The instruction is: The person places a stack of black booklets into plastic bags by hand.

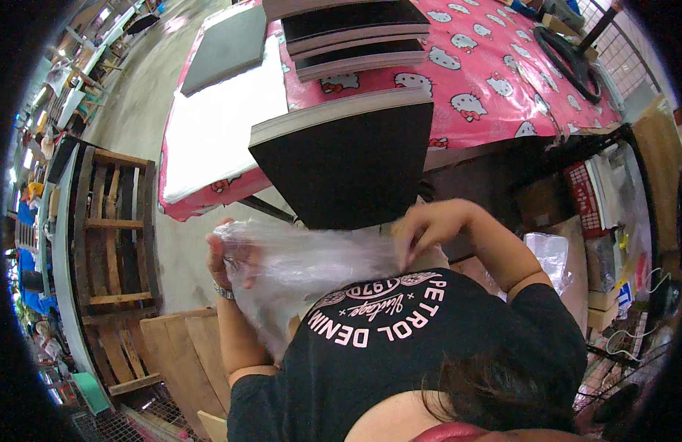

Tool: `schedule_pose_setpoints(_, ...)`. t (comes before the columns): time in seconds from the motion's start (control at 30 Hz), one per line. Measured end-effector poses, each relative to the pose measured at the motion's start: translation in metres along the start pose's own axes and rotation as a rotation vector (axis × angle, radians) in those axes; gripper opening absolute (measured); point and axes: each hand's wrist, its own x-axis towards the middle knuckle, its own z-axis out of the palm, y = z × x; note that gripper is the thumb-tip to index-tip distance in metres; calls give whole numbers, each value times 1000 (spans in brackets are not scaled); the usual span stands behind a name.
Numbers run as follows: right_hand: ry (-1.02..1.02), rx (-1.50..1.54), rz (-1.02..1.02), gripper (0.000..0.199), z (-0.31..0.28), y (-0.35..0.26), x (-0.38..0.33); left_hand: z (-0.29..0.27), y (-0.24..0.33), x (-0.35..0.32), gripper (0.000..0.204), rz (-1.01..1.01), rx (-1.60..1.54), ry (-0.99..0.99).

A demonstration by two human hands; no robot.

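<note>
Stretched between my two hands in front of my chest is a clear plastic bag (311, 254), crumpled and thin. My left hand (221, 254) grips its left end, the fingers partly seen through the film. At the other end, my right hand (433, 225) has its fingers bent and pinched on the plastic. Just beyond the bag, a square black slab with pale edges (348, 158) stands tilted against the near side of the table. Whether the slab touches the plastic is hidden.
A pink patterned cloth (488, 81) covers the table, with a stack of black slabs (355, 37), a grey board (226, 48) and a white sheet (223, 136) on it. Wooden pallets (116, 228) stand at left. Folded clear plastic (545, 254) lies at right beside a loaded shelf (599, 199).
</note>
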Motion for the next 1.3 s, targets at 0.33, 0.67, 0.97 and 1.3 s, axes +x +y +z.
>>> schedule_pose_setpoints(0.33, 325, -256, 207, 16, -11, -21, -17, 17, 8, 8, 32, -80, 329, 257)
schedule_pose_setpoints(0.67, 716, -179, 21, 22, -8, -1, -5, 7, 15, 30, 31, 173, 386, -16)
schedule_pose_setpoints(0.97, 728, 204, -287, 22, -17, -12, -26, 9, -4, 27, 24, -62, 607, 249)
schedule_pose_setpoints(1.3, 290, -196, 201, 23, -16, -51, -32, -10, 2, 24, 26, 323, 283, 206)
